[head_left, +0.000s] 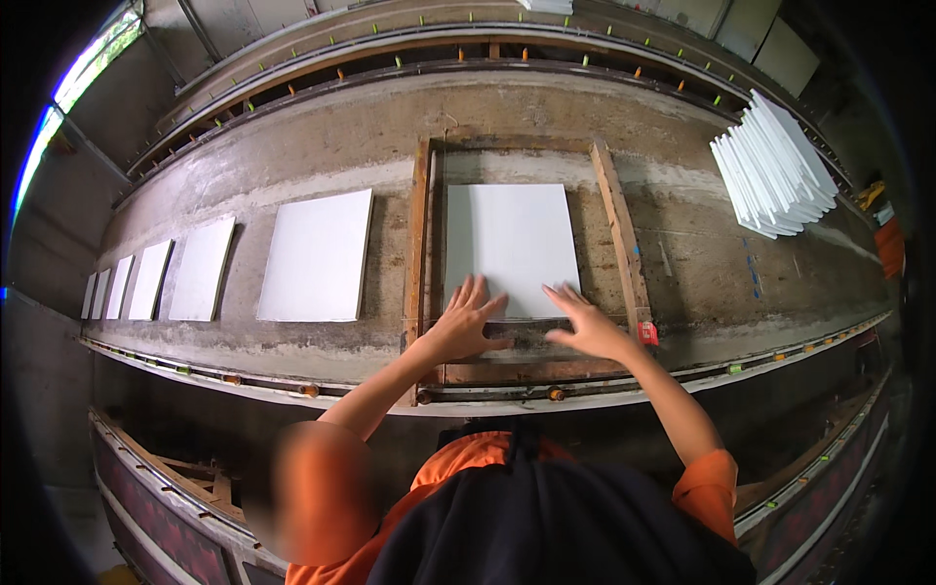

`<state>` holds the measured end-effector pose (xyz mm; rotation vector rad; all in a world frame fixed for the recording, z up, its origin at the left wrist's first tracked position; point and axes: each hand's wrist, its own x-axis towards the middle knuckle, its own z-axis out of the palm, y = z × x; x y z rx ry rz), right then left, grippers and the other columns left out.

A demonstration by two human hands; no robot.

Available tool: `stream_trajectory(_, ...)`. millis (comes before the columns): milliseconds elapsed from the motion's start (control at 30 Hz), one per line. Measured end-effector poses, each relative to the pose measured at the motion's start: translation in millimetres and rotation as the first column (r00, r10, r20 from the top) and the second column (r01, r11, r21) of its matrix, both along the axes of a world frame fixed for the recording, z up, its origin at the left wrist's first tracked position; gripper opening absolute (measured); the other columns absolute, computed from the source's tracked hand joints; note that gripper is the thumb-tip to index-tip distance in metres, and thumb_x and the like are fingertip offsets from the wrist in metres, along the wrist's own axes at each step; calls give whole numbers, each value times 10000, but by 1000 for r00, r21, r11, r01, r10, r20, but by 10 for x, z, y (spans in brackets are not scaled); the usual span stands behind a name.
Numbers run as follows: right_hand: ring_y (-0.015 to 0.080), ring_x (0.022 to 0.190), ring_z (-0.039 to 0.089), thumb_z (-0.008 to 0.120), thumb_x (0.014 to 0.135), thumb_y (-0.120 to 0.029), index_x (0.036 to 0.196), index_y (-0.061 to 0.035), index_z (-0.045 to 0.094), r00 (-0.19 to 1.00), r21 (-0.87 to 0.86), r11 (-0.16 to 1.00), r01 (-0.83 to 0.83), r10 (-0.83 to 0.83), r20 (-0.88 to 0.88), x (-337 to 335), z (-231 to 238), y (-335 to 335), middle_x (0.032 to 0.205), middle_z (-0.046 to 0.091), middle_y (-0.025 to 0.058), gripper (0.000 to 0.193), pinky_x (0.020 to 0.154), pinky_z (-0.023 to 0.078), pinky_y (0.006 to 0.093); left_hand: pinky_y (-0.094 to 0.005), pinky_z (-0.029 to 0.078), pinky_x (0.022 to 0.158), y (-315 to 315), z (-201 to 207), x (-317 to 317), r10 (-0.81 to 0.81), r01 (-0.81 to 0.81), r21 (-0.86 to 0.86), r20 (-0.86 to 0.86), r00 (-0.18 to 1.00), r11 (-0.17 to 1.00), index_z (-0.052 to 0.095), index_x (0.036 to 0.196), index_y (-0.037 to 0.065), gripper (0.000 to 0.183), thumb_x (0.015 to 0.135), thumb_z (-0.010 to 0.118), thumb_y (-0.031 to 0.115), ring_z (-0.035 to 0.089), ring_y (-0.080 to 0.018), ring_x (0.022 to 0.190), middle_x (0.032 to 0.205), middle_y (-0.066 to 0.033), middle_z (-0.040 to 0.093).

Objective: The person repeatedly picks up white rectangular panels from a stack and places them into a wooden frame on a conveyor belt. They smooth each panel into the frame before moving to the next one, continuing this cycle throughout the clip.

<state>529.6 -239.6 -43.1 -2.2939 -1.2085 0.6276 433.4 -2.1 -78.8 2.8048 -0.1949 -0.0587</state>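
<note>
A flat white rectangular panel lies inside a wooden frame on the long worktable. My left hand is at the panel's near left corner, fingers spread, with the fingertips over its surface. Toward the near right corner, my right hand reaches in with its fingers apart and their tips at the panel's edge. Neither hand is closed around anything. Whether the fingertips press on the panel or hover just over it I cannot tell.
Left of the frame, several similar white panels lie in a row. A leaning stack of white panels stands at the far right. A red tag sits at the frame's near right corner. Pegs line the table's near rail.
</note>
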Motion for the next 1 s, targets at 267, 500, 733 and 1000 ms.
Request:
stream_trajectory(267,470,1248,246,609,774,-434,1398,-64,37,706,-172,694,700,-633,317,766,-149,-487,1351,126,367,923,971,343,474,-462,414,869,730,-195,136,669,-645,-176,174,723,743,398,1164,-21,570,771,615,329,500,-396,979,1137,-267,429)
stream_trajectory(500,435,1243,280,693,721,-209,1379,21,33,740,-76,754,652,-613,277,1142,-405,-600,1319,246,364,959,1018,291,418,-481,433,800,787,-89,342,705,-629,-410,50,708,661,418,1018,-64,380,761,558,178,510,-485,900,994,-333,455)
stream_trajectory(733,435,1197,351,696,713,-208,1375,26,84,721,15,777,629,-591,362,1524,361,-681,1268,336,361,932,994,320,411,-468,445,777,663,546,552,736,-603,-457,197,648,653,422,1014,-52,409,741,599,196,529,-478,850,964,-336,479)
stream_trajectory(1000,466,1185,333,715,676,-144,1368,-15,155,591,318,735,599,-674,443,2222,516,-1978,1291,262,366,900,986,319,424,-440,413,829,-687,727,1227,712,-446,-609,302,634,656,352,1204,-28,583,716,622,139,479,-440,934,998,-309,447)
